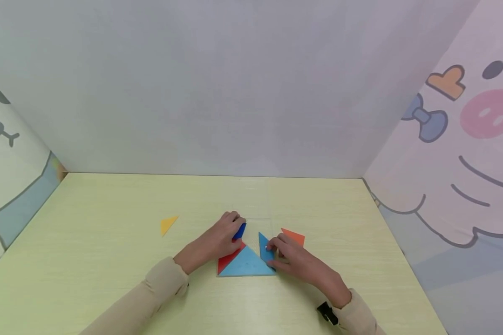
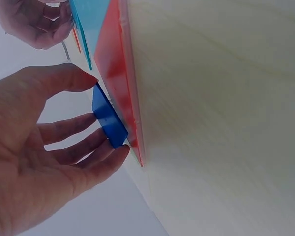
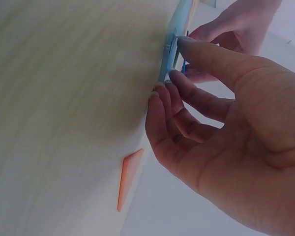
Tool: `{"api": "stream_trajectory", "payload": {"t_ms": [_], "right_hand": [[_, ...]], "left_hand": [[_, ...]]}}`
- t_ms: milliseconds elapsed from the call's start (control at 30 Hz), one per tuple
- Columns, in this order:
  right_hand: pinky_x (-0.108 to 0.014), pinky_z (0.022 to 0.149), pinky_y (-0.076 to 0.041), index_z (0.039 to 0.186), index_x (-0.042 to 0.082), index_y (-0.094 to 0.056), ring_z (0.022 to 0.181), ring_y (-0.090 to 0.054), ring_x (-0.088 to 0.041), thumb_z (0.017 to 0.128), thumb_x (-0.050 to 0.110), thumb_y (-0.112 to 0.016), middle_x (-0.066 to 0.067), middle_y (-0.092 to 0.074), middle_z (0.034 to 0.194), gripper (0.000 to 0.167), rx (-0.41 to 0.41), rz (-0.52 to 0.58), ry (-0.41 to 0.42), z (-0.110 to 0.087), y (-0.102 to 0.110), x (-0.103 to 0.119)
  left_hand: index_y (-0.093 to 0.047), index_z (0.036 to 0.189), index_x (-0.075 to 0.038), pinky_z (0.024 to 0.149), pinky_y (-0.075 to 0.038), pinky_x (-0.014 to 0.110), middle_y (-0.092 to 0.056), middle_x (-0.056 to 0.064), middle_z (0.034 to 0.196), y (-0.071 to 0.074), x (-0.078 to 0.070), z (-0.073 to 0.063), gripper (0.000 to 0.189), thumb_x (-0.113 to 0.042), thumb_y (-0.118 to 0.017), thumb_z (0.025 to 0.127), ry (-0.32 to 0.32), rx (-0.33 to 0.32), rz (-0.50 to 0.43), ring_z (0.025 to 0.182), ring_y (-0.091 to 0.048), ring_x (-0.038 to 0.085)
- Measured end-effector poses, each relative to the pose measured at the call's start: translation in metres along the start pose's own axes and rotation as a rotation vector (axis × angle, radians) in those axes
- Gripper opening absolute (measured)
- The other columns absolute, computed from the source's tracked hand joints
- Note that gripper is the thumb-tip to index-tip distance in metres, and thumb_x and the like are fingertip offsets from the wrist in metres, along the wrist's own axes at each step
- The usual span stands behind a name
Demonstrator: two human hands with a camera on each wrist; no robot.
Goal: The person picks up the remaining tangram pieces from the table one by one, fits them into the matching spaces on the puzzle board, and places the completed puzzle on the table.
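Note:
My left hand (image 1: 224,236) pinches a small dark blue tangram piece (image 2: 108,118) between thumb and fingers. The piece is tilted beside the upper edge of a red triangle (image 2: 113,61). Against the red triangle lies a large light blue triangle (image 1: 246,264), its long side towards me. To the right, my right hand (image 1: 293,260) holds a medium blue tangram piece (image 1: 263,244) by its edges, thumb near the light blue triangle's right corner. Its fingers hide part of that piece's outline. An orange piece (image 1: 294,235) lies just beyond the right hand, partly covered by it.
A small yellow triangle (image 1: 167,225) lies apart on the left of the pale wooden table (image 1: 109,223). A grey wall (image 1: 218,93) rises behind the table, with cartoon-printed panels on both sides. A black clip (image 1: 328,313) hangs at the right cuff.

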State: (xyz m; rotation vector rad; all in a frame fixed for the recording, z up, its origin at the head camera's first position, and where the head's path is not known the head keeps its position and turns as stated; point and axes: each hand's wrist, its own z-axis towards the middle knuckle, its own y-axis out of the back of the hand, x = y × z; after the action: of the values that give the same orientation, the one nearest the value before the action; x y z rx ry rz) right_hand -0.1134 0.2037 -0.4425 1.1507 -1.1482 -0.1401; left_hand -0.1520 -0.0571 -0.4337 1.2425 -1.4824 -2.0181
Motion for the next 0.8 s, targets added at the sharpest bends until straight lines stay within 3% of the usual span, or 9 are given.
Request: {"api": "stream_trajectory", "payload": {"t_ms": [267,800], "right_hand": [[-0.026,0.079,-0.050,0.114,0.005,-0.060,0.088,-0.050,-0.011,0.098,0.013,-0.071,-0.003,-0.055,0.109,0.022,0.001,-0.008,-0.012,0.001,0.000,0.002],[-0.025,0.078,-0.049,0.114,0.004,-0.059,0.087,-0.049,-0.013,0.098,0.011,-0.070,-0.005,-0.055,0.110,0.021,-0.008,-0.022,0.017,0.000,0.000,0.001]], "left_hand": [[-0.058,0.131,0.006,0.094,-0.056,0.043,-0.057,0.018,0.125,0.000,-0.002,0.005,0.047,-0.009,-0.077,0.090,-0.065,-0.018,0.018,0.117,-0.054,0.032],[-0.058,0.134,0.004,0.097,-0.055,0.042,-0.057,0.018,0.128,-0.006,-0.007,0.015,0.046,-0.010,-0.073,0.094,-0.094,0.006,0.034,0.118,-0.054,0.032]]}}
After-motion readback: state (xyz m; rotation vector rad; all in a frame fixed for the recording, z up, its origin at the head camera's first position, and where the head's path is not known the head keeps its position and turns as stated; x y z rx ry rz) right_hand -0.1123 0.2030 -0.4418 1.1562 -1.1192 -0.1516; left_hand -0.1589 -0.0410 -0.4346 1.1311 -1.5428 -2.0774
